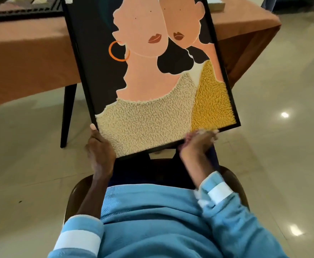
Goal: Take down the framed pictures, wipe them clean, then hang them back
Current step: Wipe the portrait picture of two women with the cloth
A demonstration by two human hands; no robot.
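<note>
Sweater (152,211) nearest; our left hand (100,151) grips framed picture (152,71) corner, right hand (197,144) blurred at bottom edge, grip unclear. Picture down; we judge wiping next, needs one hand freed.

- The framed picture (148,71) has a thin black frame with a matt look; its art mixes flat, smooth colour areas with nubbly, rough cream and yellow patches.
- The worktop (28,58) is draped in matt rust-brown cloth.
- The floor (282,146) is glossy pale tile, mirroring lights.
- The sleeve (225,207) is soft blue knit.
</note>
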